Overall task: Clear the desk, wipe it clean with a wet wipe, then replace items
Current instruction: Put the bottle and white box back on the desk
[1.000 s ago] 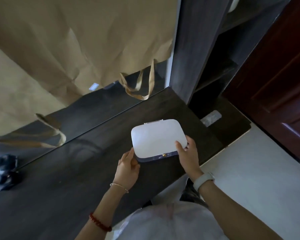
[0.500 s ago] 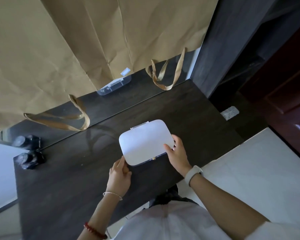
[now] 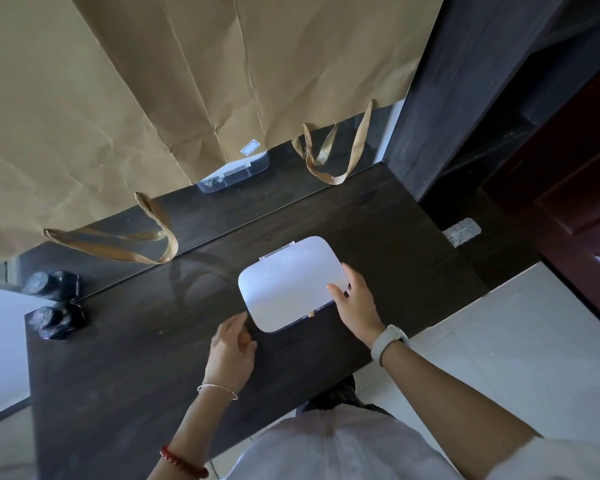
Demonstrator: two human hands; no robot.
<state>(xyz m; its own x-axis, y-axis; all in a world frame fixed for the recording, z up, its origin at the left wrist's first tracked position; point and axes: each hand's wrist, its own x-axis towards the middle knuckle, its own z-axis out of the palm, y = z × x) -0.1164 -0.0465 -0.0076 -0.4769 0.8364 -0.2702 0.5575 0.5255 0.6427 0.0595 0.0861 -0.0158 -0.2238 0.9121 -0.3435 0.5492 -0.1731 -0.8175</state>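
A white rounded box (image 3: 288, 285) with a small gold clasp lies on the dark wooden desk (image 3: 136, 368), near its front edge and right of the middle. My right hand (image 3: 355, 306) grips the box's right end, with the thumb on the lid and the fingers round the side. By the box's front-left corner is my left hand (image 3: 232, 348), its fingers loosely curled and holding nothing. No wet wipe is in view.
Brown paper bags (image 3: 153, 98) with ribbon handles hang over the mirror behind the desk. A black lumpy object (image 3: 58, 322) stands at the desk's left end. A dark shelf unit (image 3: 465, 81) rises on the right, with a small clear packet (image 3: 461, 232) below it.
My left hand has let go of the box's front-left corner and drawn slightly back. The right hand keeps its hold on the box.
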